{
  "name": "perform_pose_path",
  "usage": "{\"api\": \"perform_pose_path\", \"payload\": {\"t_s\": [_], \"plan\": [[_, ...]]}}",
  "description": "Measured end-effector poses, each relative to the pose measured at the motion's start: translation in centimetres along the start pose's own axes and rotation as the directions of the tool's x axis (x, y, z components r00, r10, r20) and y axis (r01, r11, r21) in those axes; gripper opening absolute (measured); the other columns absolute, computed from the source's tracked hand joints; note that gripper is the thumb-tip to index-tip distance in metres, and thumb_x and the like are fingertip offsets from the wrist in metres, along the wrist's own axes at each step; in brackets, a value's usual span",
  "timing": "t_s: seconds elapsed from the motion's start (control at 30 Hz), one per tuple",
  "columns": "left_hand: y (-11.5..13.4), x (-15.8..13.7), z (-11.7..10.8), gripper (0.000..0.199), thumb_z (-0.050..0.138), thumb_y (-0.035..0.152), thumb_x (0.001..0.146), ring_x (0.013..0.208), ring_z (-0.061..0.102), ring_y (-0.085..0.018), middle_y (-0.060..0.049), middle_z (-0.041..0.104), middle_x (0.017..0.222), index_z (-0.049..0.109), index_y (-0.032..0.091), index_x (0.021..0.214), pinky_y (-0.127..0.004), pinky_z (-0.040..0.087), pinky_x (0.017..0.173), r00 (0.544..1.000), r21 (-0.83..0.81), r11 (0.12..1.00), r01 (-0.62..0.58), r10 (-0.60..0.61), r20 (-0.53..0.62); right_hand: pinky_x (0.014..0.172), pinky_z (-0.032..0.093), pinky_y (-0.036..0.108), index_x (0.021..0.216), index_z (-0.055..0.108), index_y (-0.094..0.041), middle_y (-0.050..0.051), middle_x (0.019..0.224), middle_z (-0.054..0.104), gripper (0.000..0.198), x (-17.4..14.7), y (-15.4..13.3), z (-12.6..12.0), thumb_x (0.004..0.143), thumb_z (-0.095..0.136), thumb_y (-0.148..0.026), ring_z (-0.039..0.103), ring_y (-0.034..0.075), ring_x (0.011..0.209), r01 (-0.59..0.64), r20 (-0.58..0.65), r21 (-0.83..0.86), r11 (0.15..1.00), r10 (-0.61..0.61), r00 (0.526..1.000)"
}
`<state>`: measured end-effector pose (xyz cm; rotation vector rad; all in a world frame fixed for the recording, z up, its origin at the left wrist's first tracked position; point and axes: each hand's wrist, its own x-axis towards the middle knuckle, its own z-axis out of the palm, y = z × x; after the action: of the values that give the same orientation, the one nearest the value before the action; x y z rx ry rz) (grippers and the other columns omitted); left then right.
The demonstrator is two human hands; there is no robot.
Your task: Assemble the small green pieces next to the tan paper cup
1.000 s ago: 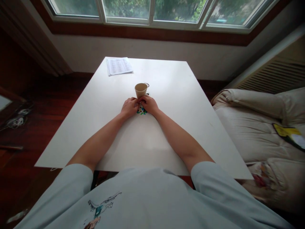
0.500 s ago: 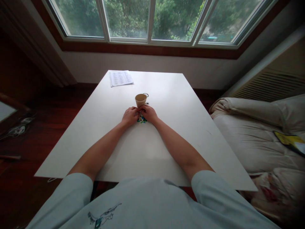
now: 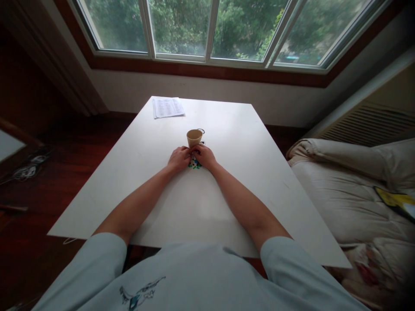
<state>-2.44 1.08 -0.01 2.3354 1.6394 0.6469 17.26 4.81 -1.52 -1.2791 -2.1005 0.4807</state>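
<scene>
A tan paper cup (image 3: 194,137) stands upright on the white table, just beyond my fingers. My left hand (image 3: 180,158) and my right hand (image 3: 204,156) meet at the near side of the cup, fingers curled and fingertips together. Whatever they pinch is too small or hidden to name. Under and between the hands lies a small cluster of blue, green and dark beads or bits (image 3: 194,164). Behind the cup, to its right, a thin dark loop (image 3: 201,131) rests on the table, partly hidden by the cup.
Printed sheets of paper (image 3: 168,108) lie at the far left of the white table (image 3: 246,172). A beige padded sofa (image 3: 324,190) stands to the right, with a yellow and black item (image 3: 397,201) on it. Windows (image 3: 207,30) face the table; tangled cables (image 3: 30,168) lie on the left.
The whole view has shifted slightly, so everything sits a little further right. Both hands stay together by the cup, with only small finger movement.
</scene>
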Motion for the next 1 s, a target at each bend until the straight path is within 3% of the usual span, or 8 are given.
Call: {"api": "perform_pose_path", "payload": {"t_s": [1.0], "plan": [[-0.33,0.13,0.48,0.038,0.061,0.024,0.1,0.132,0.072,-0.033,-0.011,0.081,0.139,0.085,0.024,0.128,-0.047,0.056,0.122,0.999,-0.001,1.0,-0.018,0.018,-0.037,0.098,0.06,0.04,0.114,0.086,-0.025,0.008,0.126,0.082,0.026,0.24,0.62,0.58,0.1,0.064,-0.022,0.074,0.027,0.107,0.003,-0.018,-0.042,0.999,-0.004,1.0]]}}
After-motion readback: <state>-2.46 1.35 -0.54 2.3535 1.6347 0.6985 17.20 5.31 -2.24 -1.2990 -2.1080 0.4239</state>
